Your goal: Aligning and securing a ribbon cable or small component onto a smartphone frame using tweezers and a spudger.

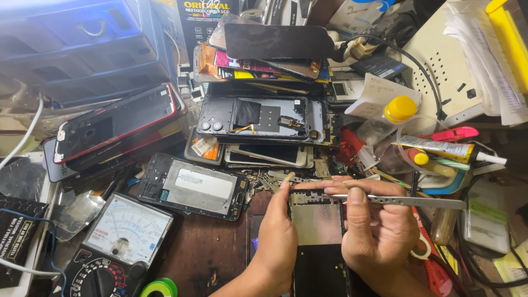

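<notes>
Brown wooden bench point(203, 253) crowded with phone frames point(192, 190) and multimeter point(118, 242).

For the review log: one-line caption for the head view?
Left hand steadies an opened phone while right hand holds metal tweezers above it.

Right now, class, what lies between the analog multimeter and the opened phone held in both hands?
In the head view, mostly bare brown tabletop separates the analog multimeter from the opened phone.
</notes>
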